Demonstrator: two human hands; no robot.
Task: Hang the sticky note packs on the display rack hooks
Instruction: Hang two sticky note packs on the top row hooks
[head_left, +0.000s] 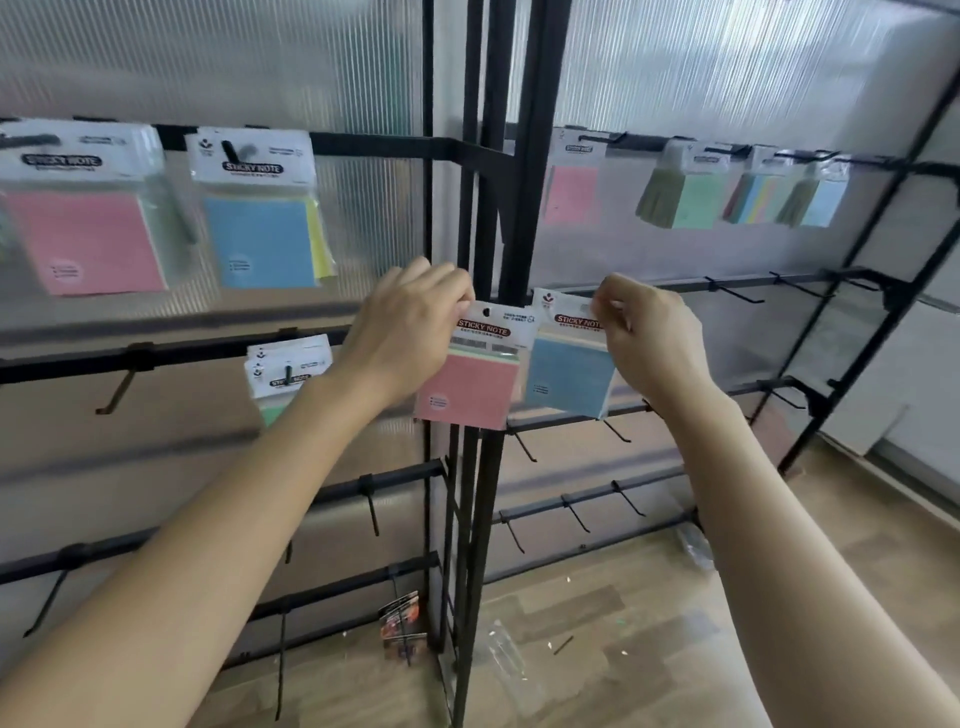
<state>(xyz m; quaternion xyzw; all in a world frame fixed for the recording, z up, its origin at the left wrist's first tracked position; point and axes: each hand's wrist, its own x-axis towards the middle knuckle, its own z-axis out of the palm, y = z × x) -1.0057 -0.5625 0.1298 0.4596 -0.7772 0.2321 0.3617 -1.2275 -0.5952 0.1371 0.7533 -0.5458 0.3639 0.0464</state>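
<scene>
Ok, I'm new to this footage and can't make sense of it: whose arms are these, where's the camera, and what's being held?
There is no machine here. One camera, worn on a person's head, looks forward and down at their own bare arms. The left hand pinches the top of a pink pack of sticky notes; the right hand pinches a blue pack. In front stands a black display rack with hooks. Other packs already hang on its upper rows; many lower hooks are bare.
</scene>
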